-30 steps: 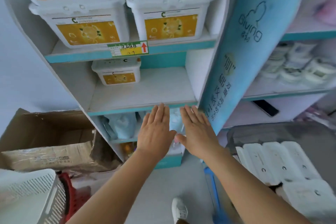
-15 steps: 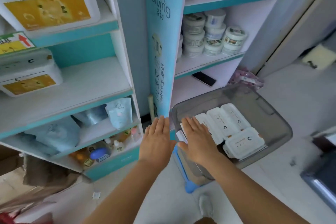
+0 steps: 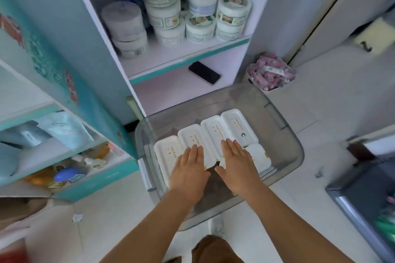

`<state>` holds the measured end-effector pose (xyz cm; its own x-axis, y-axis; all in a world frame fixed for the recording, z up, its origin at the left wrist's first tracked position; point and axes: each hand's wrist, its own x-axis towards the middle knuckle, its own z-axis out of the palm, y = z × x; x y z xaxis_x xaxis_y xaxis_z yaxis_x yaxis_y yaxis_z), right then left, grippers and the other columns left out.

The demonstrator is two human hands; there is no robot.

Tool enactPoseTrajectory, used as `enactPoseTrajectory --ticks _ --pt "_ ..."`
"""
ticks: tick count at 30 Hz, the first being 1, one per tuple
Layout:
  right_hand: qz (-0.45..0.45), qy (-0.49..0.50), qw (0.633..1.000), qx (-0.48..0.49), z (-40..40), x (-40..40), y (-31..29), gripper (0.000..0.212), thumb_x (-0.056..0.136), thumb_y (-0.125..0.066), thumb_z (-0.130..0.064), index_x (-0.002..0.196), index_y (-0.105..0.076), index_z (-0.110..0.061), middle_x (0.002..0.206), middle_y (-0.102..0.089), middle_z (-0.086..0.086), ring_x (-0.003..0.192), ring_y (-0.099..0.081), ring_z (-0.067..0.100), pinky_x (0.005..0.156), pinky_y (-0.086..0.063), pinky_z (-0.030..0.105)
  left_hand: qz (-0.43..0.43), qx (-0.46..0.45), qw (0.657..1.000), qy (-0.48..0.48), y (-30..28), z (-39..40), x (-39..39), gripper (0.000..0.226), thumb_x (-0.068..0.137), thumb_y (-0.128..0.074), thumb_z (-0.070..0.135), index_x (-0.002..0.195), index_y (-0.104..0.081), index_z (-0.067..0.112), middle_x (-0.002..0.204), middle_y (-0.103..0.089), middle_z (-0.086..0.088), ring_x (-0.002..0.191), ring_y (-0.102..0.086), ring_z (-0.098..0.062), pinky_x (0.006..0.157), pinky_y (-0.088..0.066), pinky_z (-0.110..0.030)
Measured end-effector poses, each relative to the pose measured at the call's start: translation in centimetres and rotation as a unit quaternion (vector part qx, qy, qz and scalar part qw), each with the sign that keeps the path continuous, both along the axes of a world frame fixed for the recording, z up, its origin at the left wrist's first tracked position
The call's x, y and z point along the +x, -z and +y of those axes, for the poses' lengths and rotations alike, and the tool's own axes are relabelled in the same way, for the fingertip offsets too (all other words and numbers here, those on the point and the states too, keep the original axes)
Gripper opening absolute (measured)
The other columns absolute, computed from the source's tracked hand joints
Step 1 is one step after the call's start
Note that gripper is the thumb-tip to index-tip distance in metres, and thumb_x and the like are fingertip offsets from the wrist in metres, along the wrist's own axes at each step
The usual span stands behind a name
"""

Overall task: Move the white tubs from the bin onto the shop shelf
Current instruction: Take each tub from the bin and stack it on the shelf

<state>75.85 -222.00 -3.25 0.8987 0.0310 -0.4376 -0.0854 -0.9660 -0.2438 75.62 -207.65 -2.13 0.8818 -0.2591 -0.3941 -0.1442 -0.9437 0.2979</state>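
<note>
A grey see-through bin stands on the floor in front of the shelves. Several white tubs lie in it side by side, lids up; the farthest right one bears a black C. My left hand hovers flat over the left tubs, fingers together and stretched, holding nothing. My right hand is flat over the middle tubs, partly covering a lower tub. Whether either palm touches a lid I cannot tell. The teal-edged shop shelf rises behind the bin.
Round white jars are stacked on the upper shelf. A black phone lies on the shelf below. A bag of pink items sits right of the shelves. Packets and bottles fill the left shelves. A dark bin is at the right edge.
My view swung right and down from the left shelves with yellow-labelled tubs to the bin. Both open hands moved from the shelf edge to above the tubs in the bin.
</note>
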Motion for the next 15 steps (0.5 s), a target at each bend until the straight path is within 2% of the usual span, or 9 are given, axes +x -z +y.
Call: enactPoseTrajectory --ticks 7,11,15 --pt "0.063 -0.004 0.998 -0.014 -9.0 3.2 5.1 0.077 0.095 -0.048 -0.040 0.151 -0.001 -0.016 0.161 -0.002 0.004 0.148 0.000 0.022 0.119 -0.007 0.041 0.095 -0.007 0.995 -0.042 5.7 -8.0 2.4 0.068 0.099 -0.041 0.034 0.152 -0.002 0.015 0.160 -0.005 -0.002 0.147 -0.006 -0.020 0.118 -0.010 -0.034" --pt "0.111 -0.006 0.994 -0.005 -12.0 4.8 7.8 0.081 0.094 -0.052 -0.038 0.152 0.001 -0.017 0.161 0.001 0.003 0.148 0.001 0.024 0.118 -0.009 0.041 0.153 0.000 0.985 -0.078 8.9 -10.3 3.2 0.069 0.098 -0.044 0.031 0.151 -0.004 0.015 0.159 -0.009 -0.002 0.145 -0.012 -0.019 0.117 -0.016 -0.035" --pt "0.162 -0.019 0.987 -0.001 -14.1 6.3 10.0 0.082 0.093 -0.053 -0.033 0.152 0.004 -0.022 0.161 0.006 0.002 0.148 0.000 0.025 0.118 -0.011 0.042 0.188 0.004 0.977 -0.097 11.5 -11.5 3.4 0.068 0.097 -0.046 0.028 0.150 -0.007 0.015 0.151 -0.024 -0.005 0.137 -0.029 -0.023 0.111 -0.031 -0.036"
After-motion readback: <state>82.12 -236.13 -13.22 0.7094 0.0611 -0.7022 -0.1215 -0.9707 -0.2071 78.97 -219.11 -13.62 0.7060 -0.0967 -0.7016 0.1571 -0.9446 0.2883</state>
